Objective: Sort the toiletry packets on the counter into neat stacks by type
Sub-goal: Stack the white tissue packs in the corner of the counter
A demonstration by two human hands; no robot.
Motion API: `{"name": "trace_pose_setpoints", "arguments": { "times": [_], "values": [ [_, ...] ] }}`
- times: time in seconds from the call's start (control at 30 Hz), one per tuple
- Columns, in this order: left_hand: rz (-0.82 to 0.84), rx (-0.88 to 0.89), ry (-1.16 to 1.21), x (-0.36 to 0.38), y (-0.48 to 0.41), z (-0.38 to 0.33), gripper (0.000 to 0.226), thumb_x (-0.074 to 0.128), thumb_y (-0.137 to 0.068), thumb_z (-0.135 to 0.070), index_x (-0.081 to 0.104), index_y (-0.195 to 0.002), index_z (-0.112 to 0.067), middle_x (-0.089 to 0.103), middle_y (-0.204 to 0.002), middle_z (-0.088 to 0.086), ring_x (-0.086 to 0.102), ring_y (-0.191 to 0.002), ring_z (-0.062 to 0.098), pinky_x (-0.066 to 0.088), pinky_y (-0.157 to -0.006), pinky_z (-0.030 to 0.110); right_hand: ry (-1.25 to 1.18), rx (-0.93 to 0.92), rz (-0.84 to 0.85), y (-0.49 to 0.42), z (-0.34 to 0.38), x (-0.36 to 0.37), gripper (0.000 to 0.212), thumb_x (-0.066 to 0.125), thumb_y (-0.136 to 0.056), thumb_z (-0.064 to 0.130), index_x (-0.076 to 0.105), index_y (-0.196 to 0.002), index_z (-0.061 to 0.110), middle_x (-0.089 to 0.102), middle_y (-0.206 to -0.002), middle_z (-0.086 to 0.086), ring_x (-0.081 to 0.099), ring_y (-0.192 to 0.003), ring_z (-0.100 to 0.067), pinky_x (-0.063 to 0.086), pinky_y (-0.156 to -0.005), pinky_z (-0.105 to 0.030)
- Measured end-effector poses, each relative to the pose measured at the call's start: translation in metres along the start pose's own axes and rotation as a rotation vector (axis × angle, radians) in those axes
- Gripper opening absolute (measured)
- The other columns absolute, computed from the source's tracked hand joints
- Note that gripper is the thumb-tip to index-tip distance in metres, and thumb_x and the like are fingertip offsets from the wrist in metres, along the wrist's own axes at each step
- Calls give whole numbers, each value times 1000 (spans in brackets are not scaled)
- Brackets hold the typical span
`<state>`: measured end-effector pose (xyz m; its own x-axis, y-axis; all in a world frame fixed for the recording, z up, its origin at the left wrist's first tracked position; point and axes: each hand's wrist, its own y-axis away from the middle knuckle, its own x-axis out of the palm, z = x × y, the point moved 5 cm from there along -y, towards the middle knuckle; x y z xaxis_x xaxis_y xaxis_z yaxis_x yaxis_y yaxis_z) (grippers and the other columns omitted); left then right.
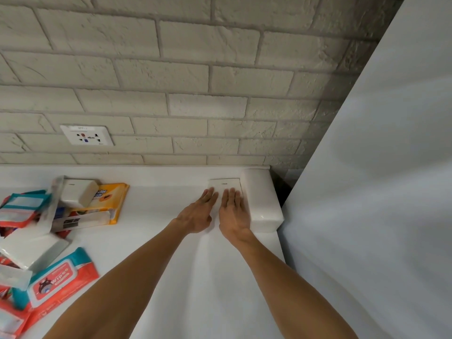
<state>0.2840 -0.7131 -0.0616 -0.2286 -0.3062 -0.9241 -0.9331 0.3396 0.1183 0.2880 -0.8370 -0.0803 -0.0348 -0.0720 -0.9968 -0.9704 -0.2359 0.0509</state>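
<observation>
White bench runs below a pale brick wall. Toward one o'clock from the middle of the view, a flat white packet lies near the bench's back edge. Both hands rest on it palm down. The left hand lies at its nine o'clock edge, fingers straight and held together. The right hand covers most of it, fingers likewise straight, close together and clamped on nothing. Touching the packet at its three o'clock side sits a thicker white block of packets, and beyond that rises a plain grey-white panel.

Well apart from the hands, at nine o'clock, the other packets lie in a loose heap. A small white packet rests tilted on an orange-yellow one. Teal-and-red packets lie further toward nine o'clock. At about eight o'clock are a soft white packet and a red-and-teal wipes packet. A white socket is set in the wall at ten o'clock.
</observation>
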Motion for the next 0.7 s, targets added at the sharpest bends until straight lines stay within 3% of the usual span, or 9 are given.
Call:
{"name": "trace_pose_setpoints", "arguments": {
  "times": [0.4, 0.53, 0.7],
  "values": [
    [29, -22, -8, -2, -10, 3, 86, 53, -98, -13, -4, -162, -16, -15, -169, 1, -9, -156, 16, 16, -126, 35, -35, 4, 62, -3, 1, -16, 91, 59, -103, 25, -5, -162, -1, -4, -171, -24, 2, -159, -38, 9, -130, -46],
    [-12, -22, -11, -2, -10, 3, 86, 52, -97, -12, -4, -162, -19, -15, -169, 0, -9, -156, 16, 18, -126, 35, -156, -14, -83, -6, -8, -54, 83, 57, -103, 17, 3, -164, 2, 1, -172, -19, 5, -160, -32, 12, -130, -40],
    [-30, -5, -20, 1, -8, 1, 83, 51, -100, -19, -3, -163, -27, -17, -168, 1, -5, -156, 20, 29, -123, 41, -241, 131, -275, -8, -56, -92, 64, 52, -103, 26, 29, -161, 11, 23, -169, -18, 22, -156, -36, 25, -127, -47]
  ]
}}
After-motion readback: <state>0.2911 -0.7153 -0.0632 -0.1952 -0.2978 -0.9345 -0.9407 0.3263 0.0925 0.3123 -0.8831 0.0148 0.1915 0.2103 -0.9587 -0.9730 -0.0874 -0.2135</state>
